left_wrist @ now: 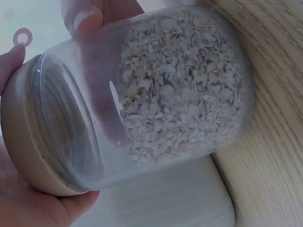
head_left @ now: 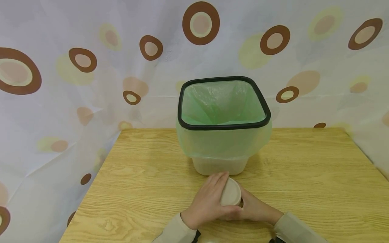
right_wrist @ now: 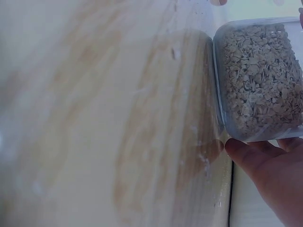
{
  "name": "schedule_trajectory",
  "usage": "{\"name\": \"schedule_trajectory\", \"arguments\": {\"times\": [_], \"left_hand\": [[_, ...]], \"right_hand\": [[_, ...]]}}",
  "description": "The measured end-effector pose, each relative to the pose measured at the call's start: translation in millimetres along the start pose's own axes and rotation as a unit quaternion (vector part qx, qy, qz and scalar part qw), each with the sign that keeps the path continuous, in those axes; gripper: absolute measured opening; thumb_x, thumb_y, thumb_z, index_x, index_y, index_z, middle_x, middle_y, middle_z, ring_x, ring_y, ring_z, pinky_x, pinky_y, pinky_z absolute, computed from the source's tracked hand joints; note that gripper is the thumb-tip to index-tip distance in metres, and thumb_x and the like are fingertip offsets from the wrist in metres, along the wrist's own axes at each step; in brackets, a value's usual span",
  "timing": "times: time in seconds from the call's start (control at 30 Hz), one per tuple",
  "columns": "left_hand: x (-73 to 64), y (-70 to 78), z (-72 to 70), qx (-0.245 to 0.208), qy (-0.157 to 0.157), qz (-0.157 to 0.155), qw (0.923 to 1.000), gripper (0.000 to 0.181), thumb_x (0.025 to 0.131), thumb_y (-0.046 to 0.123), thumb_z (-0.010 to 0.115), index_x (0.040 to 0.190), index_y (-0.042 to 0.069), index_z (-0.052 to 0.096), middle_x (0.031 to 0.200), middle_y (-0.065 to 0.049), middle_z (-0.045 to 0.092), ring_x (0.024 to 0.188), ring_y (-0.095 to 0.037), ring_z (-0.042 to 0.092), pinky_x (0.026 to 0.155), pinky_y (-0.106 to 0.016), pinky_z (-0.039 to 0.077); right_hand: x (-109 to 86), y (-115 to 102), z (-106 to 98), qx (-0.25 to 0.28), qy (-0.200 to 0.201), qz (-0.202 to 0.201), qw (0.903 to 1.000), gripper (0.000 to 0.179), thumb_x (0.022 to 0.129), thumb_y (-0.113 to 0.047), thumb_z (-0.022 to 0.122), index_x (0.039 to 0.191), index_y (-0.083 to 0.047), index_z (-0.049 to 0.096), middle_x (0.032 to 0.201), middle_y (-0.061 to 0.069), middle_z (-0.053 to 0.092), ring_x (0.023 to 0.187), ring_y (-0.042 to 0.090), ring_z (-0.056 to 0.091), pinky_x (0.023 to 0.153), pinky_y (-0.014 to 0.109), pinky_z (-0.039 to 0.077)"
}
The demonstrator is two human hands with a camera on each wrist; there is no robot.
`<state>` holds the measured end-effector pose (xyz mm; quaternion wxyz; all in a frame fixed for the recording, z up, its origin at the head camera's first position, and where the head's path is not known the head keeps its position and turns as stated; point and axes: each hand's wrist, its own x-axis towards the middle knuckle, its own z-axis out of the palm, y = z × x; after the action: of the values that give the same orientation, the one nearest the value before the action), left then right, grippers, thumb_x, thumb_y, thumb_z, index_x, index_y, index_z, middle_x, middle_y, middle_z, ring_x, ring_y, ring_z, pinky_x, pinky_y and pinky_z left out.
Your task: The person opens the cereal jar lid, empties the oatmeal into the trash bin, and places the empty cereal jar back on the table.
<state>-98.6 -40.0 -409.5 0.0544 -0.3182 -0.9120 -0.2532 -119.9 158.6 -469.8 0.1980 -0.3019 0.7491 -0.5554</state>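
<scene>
A clear jar of rolled oats (left_wrist: 180, 90) stands on the table in front of the bin, with a beige lid (head_left: 231, 192) on top. My left hand (head_left: 208, 200) grips the lid, its fingers and thumb spread around the rim. Lower down, my right hand (head_left: 258, 207) holds the jar's body from the right side. The oats fill a bit over half of the jar in the left wrist view. The right wrist view has my right thumb and fingers (right_wrist: 270, 165) against the jar near its base.
A white bin (head_left: 218, 165) with a green liner bag (head_left: 225, 143) folded over its black rim (head_left: 225, 127) stands just beyond the jar. The wood-grain table (head_left: 136, 189) extends to both sides. A patterned sheet (head_left: 121, 20) hangs behind and at the sides.
</scene>
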Motion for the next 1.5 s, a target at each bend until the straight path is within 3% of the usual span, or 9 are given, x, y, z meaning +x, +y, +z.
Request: {"name": "schedule_trajectory", "arguments": {"times": [0.13, 0.33, 0.6, 1.1, 1.5], "left_hand": [[-1.7, 0.2, 1.2, 0.018, 0.008, 0.008, 0.9998, 0.092, 0.077, 0.053, 0.075, 0.141, -0.005, 0.043, 0.138, -0.014, 0.049, 0.128, -0.026, 0.045, 0.106, -0.035, 0.037], [-4.7, 0.3, -0.7, 0.011, -0.005, -0.003, 0.9999, 0.098, 0.076, 0.056, 0.076, 0.143, -0.005, 0.040, 0.141, -0.015, 0.046, 0.130, -0.026, 0.043, 0.107, -0.036, 0.037], [-6.9, 1.6, -1.0, 0.009, 0.005, -0.007, 0.9999, 0.098, 0.075, 0.054, 0.077, 0.142, -0.008, 0.041, 0.139, -0.017, 0.046, 0.129, -0.027, 0.044, 0.105, -0.036, 0.039], [-8.8, 5.1, -8.3, 0.002, 0.022, -0.021, 0.9995, 0.096, 0.075, 0.052, 0.078, 0.141, -0.008, 0.043, 0.137, -0.016, 0.048, 0.126, -0.027, 0.046, 0.102, -0.037, 0.042], [-15.4, 1.5, -16.0, 0.004, 0.060, -0.012, 0.9981, 0.092, 0.075, 0.050, 0.080, 0.137, -0.009, 0.046, 0.134, -0.016, 0.049, 0.121, -0.028, 0.049, 0.096, -0.038, 0.047]], "right_hand": [[0.2, 0.0, 0.6, -0.013, 0.005, -0.004, 0.9999, 0.103, 0.080, -0.015, 0.080, 0.151, 0.007, 0.008, 0.144, 0.031, 0.032, 0.123, 0.041, 0.042, 0.094, 0.028, 0.042], [0.6, 1.2, 1.0, -0.039, 0.016, -0.014, 0.9990, 0.098, 0.080, -0.016, 0.081, 0.149, 0.007, 0.014, 0.140, 0.027, 0.038, 0.121, 0.035, 0.045, 0.096, 0.031, 0.042], [0.8, 1.5, 0.3, -0.032, 0.012, -0.006, 0.9994, 0.100, 0.081, -0.020, 0.080, 0.150, 0.007, 0.012, 0.141, 0.028, 0.037, 0.123, 0.042, 0.042, 0.096, 0.031, 0.041], [0.3, -0.2, 0.5, -0.017, 0.011, 0.024, 0.9995, 0.104, 0.079, -0.018, 0.082, 0.152, 0.002, 0.010, 0.145, 0.028, 0.033, 0.126, 0.042, 0.039, 0.097, 0.029, 0.040], [1.3, 2.0, 1.5, -0.010, 0.010, 0.001, 0.9999, 0.102, 0.077, -0.017, 0.083, 0.151, -0.003, 0.016, 0.145, 0.026, 0.032, 0.128, 0.045, 0.035, 0.099, 0.026, 0.037]]}}
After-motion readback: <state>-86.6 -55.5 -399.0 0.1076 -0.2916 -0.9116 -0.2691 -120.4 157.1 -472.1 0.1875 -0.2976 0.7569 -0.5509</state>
